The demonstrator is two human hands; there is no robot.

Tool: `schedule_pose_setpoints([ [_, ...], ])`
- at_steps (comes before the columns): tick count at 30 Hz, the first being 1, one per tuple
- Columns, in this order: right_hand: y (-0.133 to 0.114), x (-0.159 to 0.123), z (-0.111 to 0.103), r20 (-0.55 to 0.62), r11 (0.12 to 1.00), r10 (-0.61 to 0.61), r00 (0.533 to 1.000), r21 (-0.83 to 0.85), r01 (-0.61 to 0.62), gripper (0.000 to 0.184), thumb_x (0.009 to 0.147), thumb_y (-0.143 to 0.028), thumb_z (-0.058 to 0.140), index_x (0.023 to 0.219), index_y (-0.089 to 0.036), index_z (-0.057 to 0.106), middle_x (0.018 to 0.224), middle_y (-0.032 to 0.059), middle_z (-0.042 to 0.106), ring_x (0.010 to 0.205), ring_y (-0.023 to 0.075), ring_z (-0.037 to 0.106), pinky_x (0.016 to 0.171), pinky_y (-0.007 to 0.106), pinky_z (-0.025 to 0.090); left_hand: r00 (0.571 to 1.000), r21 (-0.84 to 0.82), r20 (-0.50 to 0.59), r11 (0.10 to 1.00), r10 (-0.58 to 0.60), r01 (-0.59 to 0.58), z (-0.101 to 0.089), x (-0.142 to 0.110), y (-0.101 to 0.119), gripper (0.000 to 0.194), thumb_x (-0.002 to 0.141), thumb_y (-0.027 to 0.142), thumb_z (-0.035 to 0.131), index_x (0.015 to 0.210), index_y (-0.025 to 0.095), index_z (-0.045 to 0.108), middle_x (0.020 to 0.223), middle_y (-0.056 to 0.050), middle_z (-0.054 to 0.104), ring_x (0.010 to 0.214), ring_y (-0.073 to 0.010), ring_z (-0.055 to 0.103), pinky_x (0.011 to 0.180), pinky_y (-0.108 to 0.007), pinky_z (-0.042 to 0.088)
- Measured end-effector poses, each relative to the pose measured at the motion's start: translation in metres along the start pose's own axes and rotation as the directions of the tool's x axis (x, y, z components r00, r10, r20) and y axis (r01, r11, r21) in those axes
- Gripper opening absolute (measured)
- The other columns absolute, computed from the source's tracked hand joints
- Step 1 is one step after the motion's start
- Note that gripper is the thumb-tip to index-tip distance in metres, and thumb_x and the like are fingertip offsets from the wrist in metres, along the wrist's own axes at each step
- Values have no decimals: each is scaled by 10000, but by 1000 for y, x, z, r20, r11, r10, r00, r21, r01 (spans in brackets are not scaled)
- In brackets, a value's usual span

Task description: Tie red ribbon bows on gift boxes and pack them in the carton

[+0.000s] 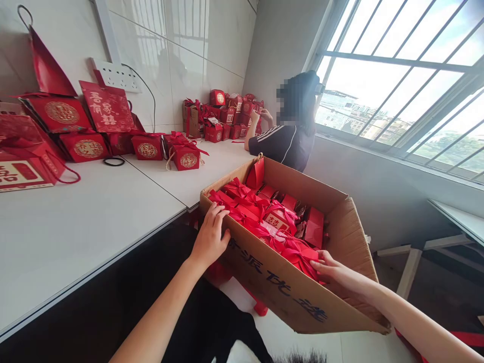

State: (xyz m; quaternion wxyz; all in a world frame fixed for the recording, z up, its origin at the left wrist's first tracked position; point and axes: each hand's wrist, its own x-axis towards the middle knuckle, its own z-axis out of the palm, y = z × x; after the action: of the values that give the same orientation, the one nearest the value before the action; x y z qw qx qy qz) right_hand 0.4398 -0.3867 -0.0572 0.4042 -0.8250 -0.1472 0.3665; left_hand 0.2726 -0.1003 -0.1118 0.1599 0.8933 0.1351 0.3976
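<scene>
A large cardboard box (260, 282) with dark handwriting on its side stands tilted in front of me, holding many small red gift boxes (278, 219) tied with red ribbons. My left hand (212, 234) grips the near left rim of the carton, fingers over the edge and thumb against the outside wall. Inside the near right corner, my right hand (330, 267) has its fingers closed on a red gift box (302, 257) with a ribbon bow; part of its grip is hidden behind that box.
On the white table (75, 222), red gift boxes (60, 113) are stacked at left, with a black loop (114, 162) nearby. Another pile (230, 116) stands at the back by a seated person (285, 141). A power strip (116, 75) hangs on the wall. A barred window is at right.
</scene>
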Motion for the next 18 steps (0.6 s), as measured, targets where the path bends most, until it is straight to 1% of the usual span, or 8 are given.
schedule_pose_setpoints([
  [3, -6, 4, -12, -25, 968, 40, 999, -246, -45, 732, 601, -622, 694, 1169, -195, 515, 1200, 149, 619, 1155, 323, 561, 938, 416, 486, 1000, 7, 6, 1000, 3, -3, 0, -1, 0, 439, 809, 83, 473, 1222, 188, 366, 1295, -126, 442, 1356, -301, 318, 1084, -522, 378],
  [6, -23, 5, -23, -18, 885, 31, 999, -463, -36, 856, 531, -617, 742, 1209, -147, 515, 1220, 179, 602, 1170, 373, 529, 1013, 468, 405, 1000, 5, 15, 1000, 3, -3, -1, -1, -1, 429, 811, 83, 471, 1221, 172, 378, 1306, -134, 443, 1360, -298, 312, 1089, -512, 375],
  [8, -36, 7, -23, 6, 860, -101, 995, -502, 90, 842, 584, -619, 706, 1259, -171, 477, 1251, 157, 585, 1133, 348, 556, 988, 460, 423, 1000, -1, 20, 1000, 2, -2, -1, -1, -1, 421, 811, 84, 471, 1216, 164, 389, 1305, -137, 448, 1358, -295, 316, 1089, -509, 376],
  [10, -48, 13, -15, -12, 806, -311, 950, -534, 257, 678, 682, -610, 622, 1215, -205, 514, 1251, 120, 582, 1115, 305, 565, 969, 428, 432, 1000, -2, 16, 1000, 3, -3, -2, 0, -1, 421, 808, 82, 471, 1215, 157, 395, 1298, -138, 454, 1356, -298, 318, 1089, -509, 375],
  [13, -56, 29, 4, 7, 690, -486, 874, -611, 389, 405, 734, -546, 569, 937, -206, 652, 1054, 89, 653, 981, 275, 599, 918, 409, 435, 1000, -5, 7, 1000, 9, -9, -2, 0, -1, 424, 802, 72, 471, 1215, 144, 405, 1293, -142, 459, 1355, -299, 321, 1093, -503, 372],
  [14, -56, 35, 8, 11, 701, -483, 875, -594, 394, 354, 713, -525, 592, 836, -201, 666, 957, 77, 668, 911, 260, 606, 880, 393, 444, 1000, -9, 7, 1000, 10, -10, -2, -1, -1, 425, 800, 70, 472, 1214, 143, 410, 1295, -142, 460, 1356, -297, 322, 1094, -499, 372],
  [16, -53, 45, 12, -16, 803, -416, 909, -474, 360, 321, 664, -510, 638, 698, -191, 645, 770, 44, 659, 771, 216, 597, 765, 338, 465, 1000, -13, 12, 1000, 13, -13, -3, -1, -1, 429, 799, 68, 471, 1216, 149, 412, 1302, -138, 461, 1357, -291, 321, 1094, -496, 375],
  [18, -49, 51, 8, -57, 898, -329, 943, -326, 294, 355, 648, -537, 646, 655, -184, 607, 640, 13, 620, 654, 171, 574, 638, 284, 461, 1000, -10, 19, 1000, 13, -13, -3, -1, -1, 434, 802, 71, 469, 1222, 161, 407, 1311, -131, 458, 1362, -287, 313, 1092, -497, 379],
])
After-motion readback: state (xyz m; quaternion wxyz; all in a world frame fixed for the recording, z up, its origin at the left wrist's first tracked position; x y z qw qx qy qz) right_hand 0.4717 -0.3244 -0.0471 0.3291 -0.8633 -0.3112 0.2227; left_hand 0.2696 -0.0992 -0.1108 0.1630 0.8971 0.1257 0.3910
